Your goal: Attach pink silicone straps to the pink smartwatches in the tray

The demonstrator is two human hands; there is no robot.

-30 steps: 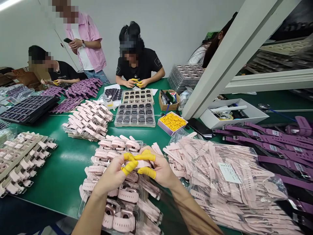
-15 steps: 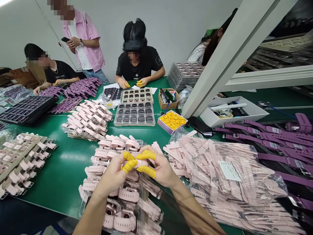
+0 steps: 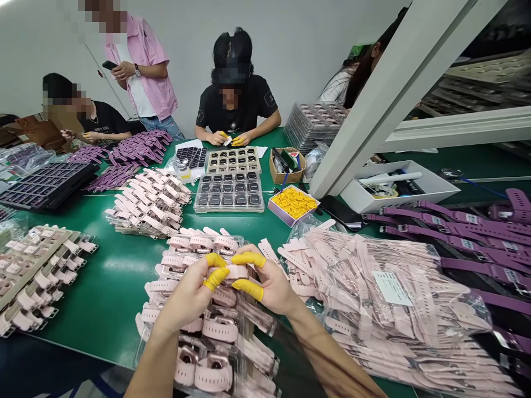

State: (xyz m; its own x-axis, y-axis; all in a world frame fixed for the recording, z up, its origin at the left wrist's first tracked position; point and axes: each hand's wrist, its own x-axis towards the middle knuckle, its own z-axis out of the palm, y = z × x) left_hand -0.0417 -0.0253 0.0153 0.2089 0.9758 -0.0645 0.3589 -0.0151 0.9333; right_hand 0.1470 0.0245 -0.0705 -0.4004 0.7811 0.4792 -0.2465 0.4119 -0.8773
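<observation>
Between my two hands is a pale pink watch strap (image 3: 237, 271), pinched at both sides above a tray of pink watches (image 3: 219, 329). My left hand (image 3: 194, 287) grips its left part, with yellow finger cots on thumb and forefinger. On the right part, my right hand (image 3: 265, 279) closes its yellow-covered thumb and forefinger. Fingers hide much of the strap, and whether a watch body is attached I cannot tell. Right of my hands lies a large heap of pink straps (image 3: 357, 276), partly in clear plastic bags with a white label.
A box of yellow finger cots (image 3: 292, 204) stands beyond my hands, beside trays of dark watch faces (image 3: 228, 192). Stacked pink watches (image 3: 149, 202) sit to the left. Purple straps (image 3: 477, 226) lie far right. A white post (image 3: 369, 94) rises at the right. Several people are around the table.
My left fingers have shifted slightly left along the strap, so more of it shows between my hands. The co-worker opposite now holds a small white piece.
</observation>
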